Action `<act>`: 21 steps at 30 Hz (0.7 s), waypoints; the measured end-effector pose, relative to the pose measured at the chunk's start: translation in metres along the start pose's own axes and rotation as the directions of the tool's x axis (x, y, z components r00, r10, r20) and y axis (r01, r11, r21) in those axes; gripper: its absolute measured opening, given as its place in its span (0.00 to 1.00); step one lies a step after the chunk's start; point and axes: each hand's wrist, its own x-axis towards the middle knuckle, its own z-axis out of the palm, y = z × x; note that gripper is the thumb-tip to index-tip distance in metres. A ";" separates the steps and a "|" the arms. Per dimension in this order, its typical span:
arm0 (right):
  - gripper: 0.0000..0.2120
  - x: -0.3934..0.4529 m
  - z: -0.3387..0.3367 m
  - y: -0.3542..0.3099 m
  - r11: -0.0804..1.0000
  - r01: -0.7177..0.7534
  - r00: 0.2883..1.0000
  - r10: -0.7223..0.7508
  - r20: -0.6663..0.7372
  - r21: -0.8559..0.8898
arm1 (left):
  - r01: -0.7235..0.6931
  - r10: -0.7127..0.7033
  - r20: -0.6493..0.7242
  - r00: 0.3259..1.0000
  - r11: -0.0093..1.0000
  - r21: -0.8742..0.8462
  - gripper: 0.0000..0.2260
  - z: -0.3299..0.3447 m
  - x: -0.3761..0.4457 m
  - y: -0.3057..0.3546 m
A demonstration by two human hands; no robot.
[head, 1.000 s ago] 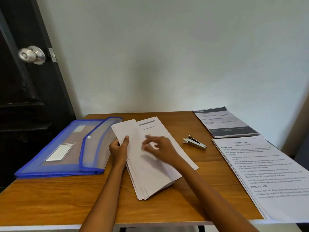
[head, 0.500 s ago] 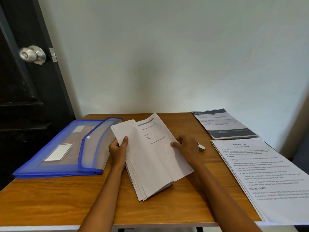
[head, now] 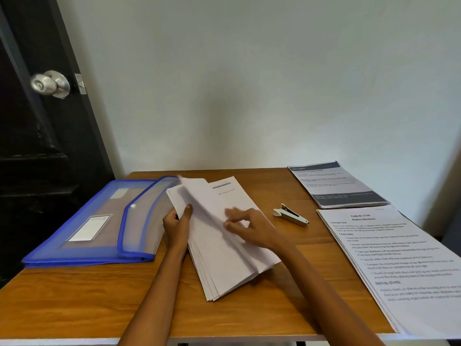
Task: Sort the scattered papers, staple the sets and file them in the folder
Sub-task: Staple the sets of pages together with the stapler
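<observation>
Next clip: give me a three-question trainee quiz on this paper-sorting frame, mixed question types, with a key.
1. True or false: the stapler is in the right hand.
2. The left hand grips: A) the blue folder B) the paper stack C) nothing.
3. Fill in: the stapler lies between the paper stack and the ___ sheets at the table's right edge.

Key: 1 false; 2 B; 3 printed.
</observation>
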 end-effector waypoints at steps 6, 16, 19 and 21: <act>0.16 0.004 0.026 -0.007 0.981 0.105 0.955 -0.054 0.292 -0.162 | -0.010 -0.007 -0.121 0.993 0.990 -0.139 0.08 0.008 -0.008 0.016; 0.15 0.010 0.009 0.036 0.936 -0.295 0.839 0.157 -0.521 -0.194 | 0.018 -0.019 -0.037 0.999 1.000 -0.015 0.13 0.000 -0.007 0.008; 0.14 0.007 -0.005 0.054 0.895 -0.438 0.780 0.330 -0.532 -0.086 | 0.028 -0.028 -0.033 0.999 1.000 -0.006 0.14 -0.001 -0.009 0.009; 0.12 0.006 -0.009 0.056 0.912 -0.411 0.775 0.356 -0.521 0.012 | 0.026 -0.026 -0.037 0.999 1.000 -0.001 0.14 -0.001 -0.009 0.010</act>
